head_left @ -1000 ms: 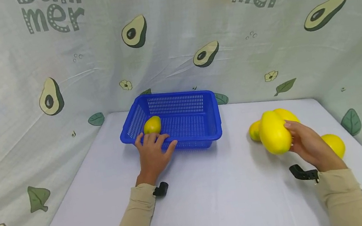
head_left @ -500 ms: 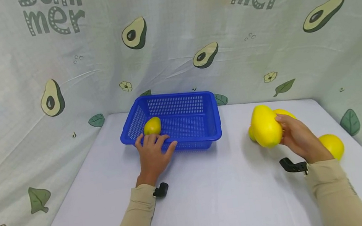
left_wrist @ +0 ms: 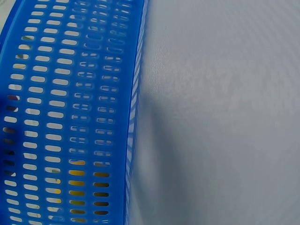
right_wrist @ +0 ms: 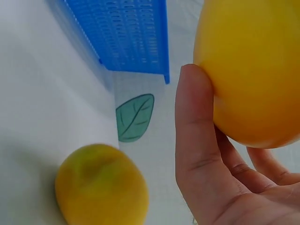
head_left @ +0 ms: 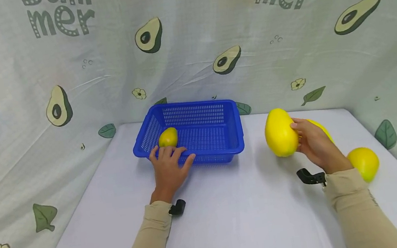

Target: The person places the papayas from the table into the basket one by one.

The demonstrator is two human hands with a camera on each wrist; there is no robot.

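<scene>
My right hand point(head_left: 315, 141) holds a large yellow mango point(head_left: 280, 132) above the table, right of the blue basket point(head_left: 206, 155). In the right wrist view my thumb presses the held mango point(right_wrist: 253, 70) from one side, with other fingers beneath it. My left hand point(head_left: 168, 168) grips the basket's near rim, fingers bent over it. Inside the basket, at its left end, lies a smaller yellow mango point(head_left: 168, 137). The left wrist view shows the slotted basket wall point(left_wrist: 56, 112), with yellow behind some slots; the hand itself is mostly out of that view.
On the white table point(head_left: 241, 211), another mango point(head_left: 321, 127) lies partly behind my right hand, and one more mango point(head_left: 366, 164) sits by my right wrist. A greenish-tipped mango point(right_wrist: 101, 187) appears in the right wrist view. A printed cloth point(head_left: 186, 36) hangs behind the table.
My right hand has moved left and slightly away from me with the held mango, which now hides the small fruit behind it. My left hand and the basket stay in place.
</scene>
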